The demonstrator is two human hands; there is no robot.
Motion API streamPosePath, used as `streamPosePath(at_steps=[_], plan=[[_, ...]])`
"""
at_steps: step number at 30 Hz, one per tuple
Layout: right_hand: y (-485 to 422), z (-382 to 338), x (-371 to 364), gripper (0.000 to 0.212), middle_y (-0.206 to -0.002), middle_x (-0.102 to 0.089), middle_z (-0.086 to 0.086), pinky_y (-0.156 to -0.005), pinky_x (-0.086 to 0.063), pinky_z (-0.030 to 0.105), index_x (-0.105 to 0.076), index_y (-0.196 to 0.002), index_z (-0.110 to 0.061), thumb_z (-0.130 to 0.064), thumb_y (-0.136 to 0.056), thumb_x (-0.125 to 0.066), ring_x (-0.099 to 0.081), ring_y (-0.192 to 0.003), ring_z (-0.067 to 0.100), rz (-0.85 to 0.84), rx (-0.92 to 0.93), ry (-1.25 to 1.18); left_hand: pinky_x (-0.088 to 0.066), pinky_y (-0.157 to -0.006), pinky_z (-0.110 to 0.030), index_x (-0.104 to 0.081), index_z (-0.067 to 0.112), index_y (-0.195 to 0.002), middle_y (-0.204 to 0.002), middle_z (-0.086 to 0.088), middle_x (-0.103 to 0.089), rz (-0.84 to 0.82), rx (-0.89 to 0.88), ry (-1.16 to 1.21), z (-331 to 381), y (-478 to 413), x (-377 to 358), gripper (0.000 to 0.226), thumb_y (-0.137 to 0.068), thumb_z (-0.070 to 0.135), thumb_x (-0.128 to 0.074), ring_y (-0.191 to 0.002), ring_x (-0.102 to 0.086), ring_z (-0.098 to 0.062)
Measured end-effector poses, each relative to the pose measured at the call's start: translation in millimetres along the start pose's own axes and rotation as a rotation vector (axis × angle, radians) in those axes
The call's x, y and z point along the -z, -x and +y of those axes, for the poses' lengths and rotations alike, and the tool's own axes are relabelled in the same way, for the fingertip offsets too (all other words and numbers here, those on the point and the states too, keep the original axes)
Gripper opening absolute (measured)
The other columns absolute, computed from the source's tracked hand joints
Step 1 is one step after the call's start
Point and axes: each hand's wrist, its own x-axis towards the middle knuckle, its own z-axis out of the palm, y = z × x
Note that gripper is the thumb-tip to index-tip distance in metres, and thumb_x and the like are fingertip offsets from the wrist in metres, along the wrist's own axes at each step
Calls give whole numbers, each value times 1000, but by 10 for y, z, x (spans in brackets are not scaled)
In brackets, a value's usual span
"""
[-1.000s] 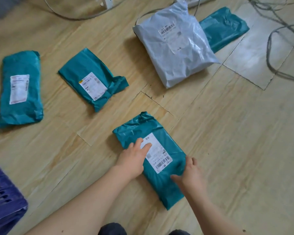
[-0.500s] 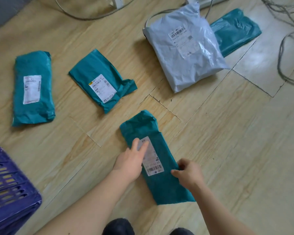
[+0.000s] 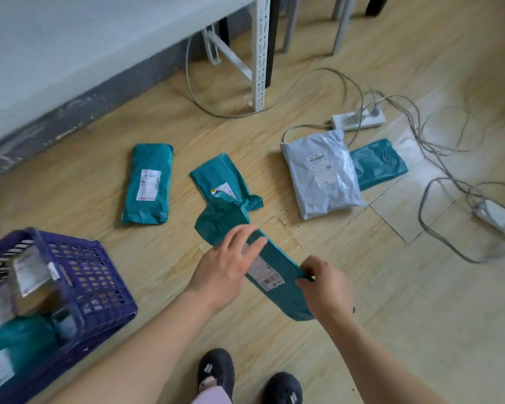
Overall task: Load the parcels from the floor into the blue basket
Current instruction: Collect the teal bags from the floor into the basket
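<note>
A teal parcel with a white label [image 3: 277, 266] hangs above the floor, held by both hands. My left hand [image 3: 226, 265] grips its left side over the label, and my right hand [image 3: 322, 290] pinches its right edge. The blue basket [image 3: 79, 284] stands at the lower left with several parcels inside. On the floor lie a teal parcel [image 3: 148, 183] at the left, a second teal parcel [image 3: 222, 182] partly behind the held one, a grey parcel [image 3: 322, 176], and a teal parcel [image 3: 376, 163] tucked under the grey one.
A white metal shelf leg [image 3: 258, 53] and grey wall base stand at the back. Power strips [image 3: 359, 121] and tangled cables [image 3: 438, 170] lie on the floor at the right. My dark shoes [image 3: 216, 371] show at the bottom edge.
The teal parcel has come up off the floor in both hands. The view has pulled back and up, bringing the basket, shelf leg and power strips into sight.
</note>
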Motion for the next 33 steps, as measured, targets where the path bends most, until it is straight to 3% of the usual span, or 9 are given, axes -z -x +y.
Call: streamPosePath(at_steps=[3,6,13,16,19,21,25,30,33], plan=[[312,-350,340,10,-85,-66,-2,-51,-37,25,-60,-91,-20,-15,-86,-53,-58,-73,19,14,86,82,-54,-45,-20,-46,20,-124,-133,-4,-44,50,42,-12,-51,196,500,86,-46,2,-81,-125,-38,-21],[575,-710,551,9,-82,-64,-4,-54,-40,26,-59,-90,-22,-16,-85,-54,-57,-75,17,29,186,142,-52,-40,-21,-49,20,-119,-127,-1,-50,92,127,-16,-168,421,905,81,-47,1,-80,-120,-50,-20],[1077,-1601,545,13,-91,-68,-4,-57,-38,25,-62,-95,-25,-20,-84,-57,-52,-75,16,9,410,228,-47,-60,-33,-50,19,-123,-124,1,-50,61,396,-41,-629,1113,1393,40,-85,5,-52,-122,-44,-17],[1280,-1987,388,13,-94,-67,-5,-51,-32,24,-62,-96,-26,-21,-85,-56,-46,-73,13,-16,492,257,-43,-41,-27,-63,21,-86,-85,6,-60,26,428,-87,-897,1485,1560,35,-57,15,-83,-84,-61,-13],[1484,-2352,180,14,-94,-67,-4,-60,-33,26,-62,-97,-27,-22,-86,-55,-45,-74,15,-29,574,318,-39,-36,-22,-58,26,-65,-63,9,-54,-1,481,-146,-1213,1865,1573,47,-33,17,-91,-59,-58,-10],[1605,-2597,16,14,-92,-67,-2,-60,-36,27,-62,-97,-27,-21,-86,-54,-50,-74,17,-37,615,355,-43,-43,-24,-59,23,-70,-68,8,-56,37,521,-97,-1385,2121,1599,41,-43,12,-89,-63,-58,-12],[1837,-3077,-359,15,-87,-66,-1,-62,-45,29,-60,-94,-26,-17,-86,-51,-53,-74,18,-80,660,380,-43,-75,-29,-53,18,-107,-107,2,-54,79,645,-42,-1741,2593,1641,27,-85,5,-60,-104,-51,-18],[2069,-3690,-822,12,-87,-67,3,-64,-53,33,-56,-98,-22,-19,-90,-47,-64,-75,25,-145,707,427,-45,-73,-25,-58,17,-108,-105,2,-58,125,721,-47,-2260,3175,1798,31,-80,6,-67,-101,-54,-16],[2128,-3993,-1068,16,-96,-66,4,-66,-54,33,-54,-105,-21,-18,-91,-46,-64,-79,25,-177,723,502,-43,-87,-29,-48,15,-122,-121,0,-49,69,784,40,-2575,3541,1745,37,-89,-3,-46,-117,-43,-19]])
